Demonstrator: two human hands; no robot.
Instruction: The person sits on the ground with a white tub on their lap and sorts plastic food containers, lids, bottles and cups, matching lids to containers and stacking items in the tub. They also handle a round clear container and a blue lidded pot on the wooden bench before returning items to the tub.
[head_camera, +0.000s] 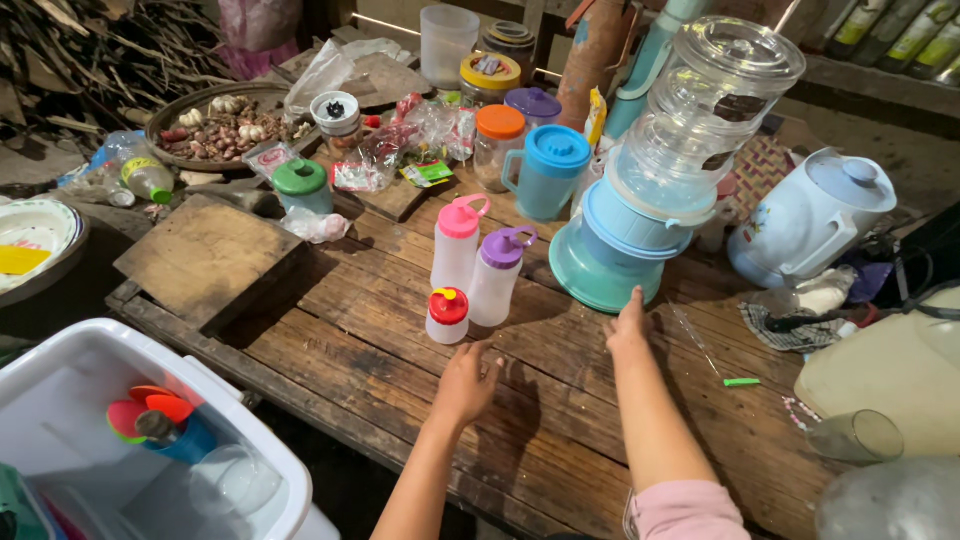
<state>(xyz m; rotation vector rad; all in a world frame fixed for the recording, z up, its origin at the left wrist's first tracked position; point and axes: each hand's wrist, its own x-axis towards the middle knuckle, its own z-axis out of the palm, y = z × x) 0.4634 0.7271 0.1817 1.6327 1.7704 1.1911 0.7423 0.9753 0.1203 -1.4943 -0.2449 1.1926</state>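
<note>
My left hand hovers open, palm down, over the wooden table, just below a small white jar with a red lid. Behind that jar stand two squeeze bottles, one with a pink cap and one with a purple cap. My right hand reaches forward with fingers flat, touching or almost touching the teal base of a clear water dispenser. Neither hand holds anything.
A wooden cutting board lies at the left. A blue lidded jug, several jars, snack packets and a basket of garlic crowd the back. A white kettle stands right. A white bin with cups sits bottom left.
</note>
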